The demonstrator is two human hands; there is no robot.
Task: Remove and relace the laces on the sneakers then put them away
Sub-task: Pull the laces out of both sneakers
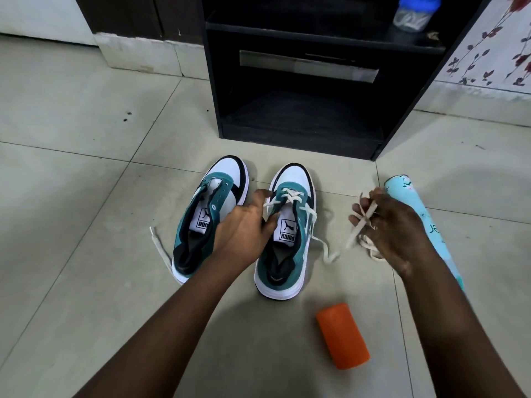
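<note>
At twelve o'clock a black shelf unit (301, 110) stands against the wall, its lowest bay open toward the shoes, probably where the pair goes once laced. On the tiled floor (71, 139) just before it, toes toward the unit, sit the two teal-and-white sneakers side by side: the left sneaker (209, 214) at about eleven o'clock has bare eyelets, its loose lace (158, 245) trailing on the tile at nine; the right sneaker (287, 234), dead centre, is only partly threaded near the toe. At three o'clock lies a pale blue tube (422, 222), and at five an orange cylinder (342, 336) on its side. The left hand (244, 225) curls over the right sneaker's tongue edge, fingers pinching a strand there, seemingly to steady the shoe. The right hand (388, 228) is raised off the floor at two o'clock, fingers clenched round the white lace (359, 225), drawing its free end clear; slack loops lie beneath it.
</note>
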